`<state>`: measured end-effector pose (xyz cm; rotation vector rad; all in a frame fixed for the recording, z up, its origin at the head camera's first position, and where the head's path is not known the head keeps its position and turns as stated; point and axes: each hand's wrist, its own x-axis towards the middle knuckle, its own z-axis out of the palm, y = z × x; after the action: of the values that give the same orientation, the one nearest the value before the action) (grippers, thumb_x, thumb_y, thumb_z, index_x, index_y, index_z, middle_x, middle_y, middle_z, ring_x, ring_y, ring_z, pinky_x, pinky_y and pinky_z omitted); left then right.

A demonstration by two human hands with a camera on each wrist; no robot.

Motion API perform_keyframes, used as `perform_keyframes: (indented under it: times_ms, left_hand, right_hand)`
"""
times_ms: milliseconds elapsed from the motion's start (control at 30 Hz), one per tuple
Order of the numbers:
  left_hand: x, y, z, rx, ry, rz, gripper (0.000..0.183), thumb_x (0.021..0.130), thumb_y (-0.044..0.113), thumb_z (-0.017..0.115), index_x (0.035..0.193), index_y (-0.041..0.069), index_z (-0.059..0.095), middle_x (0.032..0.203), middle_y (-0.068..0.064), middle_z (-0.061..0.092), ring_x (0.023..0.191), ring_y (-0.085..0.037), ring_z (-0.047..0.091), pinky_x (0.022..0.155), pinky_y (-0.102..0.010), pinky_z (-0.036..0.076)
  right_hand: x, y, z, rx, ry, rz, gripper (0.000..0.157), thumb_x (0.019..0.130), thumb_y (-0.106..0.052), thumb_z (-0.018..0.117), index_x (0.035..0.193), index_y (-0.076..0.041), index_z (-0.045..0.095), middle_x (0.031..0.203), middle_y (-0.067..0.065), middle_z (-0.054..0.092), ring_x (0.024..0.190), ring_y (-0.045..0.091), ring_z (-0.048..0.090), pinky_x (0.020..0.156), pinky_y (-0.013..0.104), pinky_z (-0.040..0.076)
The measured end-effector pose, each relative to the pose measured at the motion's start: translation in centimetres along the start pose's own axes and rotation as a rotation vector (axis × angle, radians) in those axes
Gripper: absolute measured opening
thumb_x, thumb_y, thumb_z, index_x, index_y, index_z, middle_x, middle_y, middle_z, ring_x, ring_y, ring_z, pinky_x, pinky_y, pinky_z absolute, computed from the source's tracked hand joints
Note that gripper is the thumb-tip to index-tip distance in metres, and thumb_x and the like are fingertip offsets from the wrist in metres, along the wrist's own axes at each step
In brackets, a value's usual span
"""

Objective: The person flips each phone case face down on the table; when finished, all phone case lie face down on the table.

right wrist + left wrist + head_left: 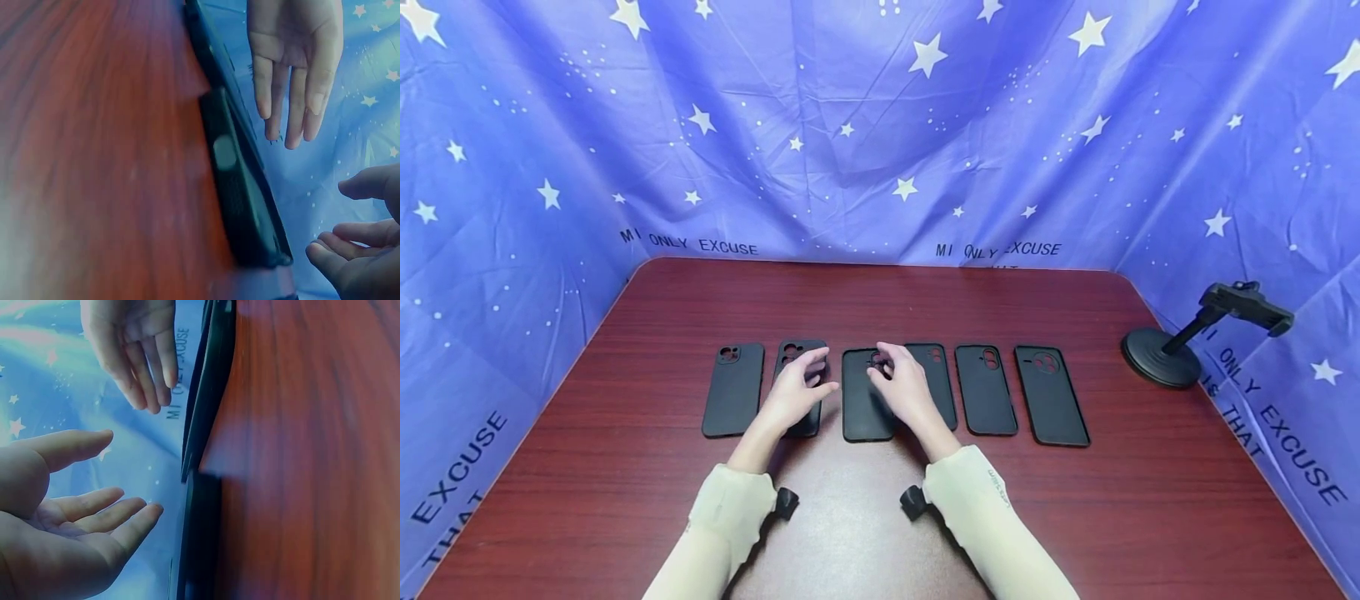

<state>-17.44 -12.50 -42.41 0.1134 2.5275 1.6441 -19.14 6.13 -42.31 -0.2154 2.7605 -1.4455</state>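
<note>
Six black phone cases [988, 400] lie flat in a side-by-side row across the middle of a reddish-brown wooden table [850, 308]. A person reaches over them with both bare hands, in pale sleeves [715, 525], a small black block [786, 503] showing at each wrist.

The left hand [793, 392] is over the second case [808, 423] from the left, thumb apart from the loosely bent fingers, gripping nothing. The right hand [906, 383] is over the third case [861, 408] and the near side of the fourth case [942, 392], likewise relaxed and unclosed, with nothing in it. From the wrists, both hands appear just above the cases, palms facing each other.

At the left end, the first case [732, 392] has its camera opening at the upper left. The fifth stands apart on the right, its opening at the upper right; the sixth case [1052, 400], at the right end, has a round group of holes.

Farther right is a black phone stand [1157, 367] with a round base. A blue-violet curtain [820, 83] with white stars surrounds the table.
</note>
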Motion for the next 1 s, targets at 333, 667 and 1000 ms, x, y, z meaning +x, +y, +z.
perform_keyframes:
  times_ms: [333,667,1000]
  left_hand:
    - [0.4,0.4,2.0,-0.030,-0.014,-0.057,0.064,0.088,0.003,0.067,0.144,-0.004,0.038,0.148,-0.024,0.042,0.137,-0.037,0.043,0.113,-0.043,0.039]
    - [0.2,1.1,2.3,0.019,-0.059,-0.101,0.069,0.087,0.005,0.068,0.147,-0.005,0.034,0.146,-0.029,0.042,0.135,-0.041,0.044,0.111,-0.049,0.040]
    - [0.4,0.1,2.1,-0.044,-0.036,-0.100,0.061,0.090,0.000,0.062,0.147,0.003,0.038,0.151,-0.022,0.039,0.134,-0.038,0.046,0.106,-0.045,0.046]
  right_hand:
    - [-0.5,1.4,-0.9,-0.026,-0.033,0.050,0.050,0.093,-0.015,0.063,0.139,-0.001,0.048,0.137,0.018,0.053,0.124,0.029,0.057,0.100,0.037,0.052]
    - [-0.7,1.8,-0.6,-0.014,-0.063,0.081,0.051,0.092,-0.018,0.064,0.139,-0.002,0.050,0.137,0.017,0.055,0.127,0.029,0.054,0.101,0.041,0.050]
    - [-0.6,1.8,-0.3,0.077,-0.091,0.119,0.053,0.095,-0.014,0.060,0.143,0.000,0.044,0.145,0.021,0.046,0.125,0.031,0.057,0.102,0.038,0.050]
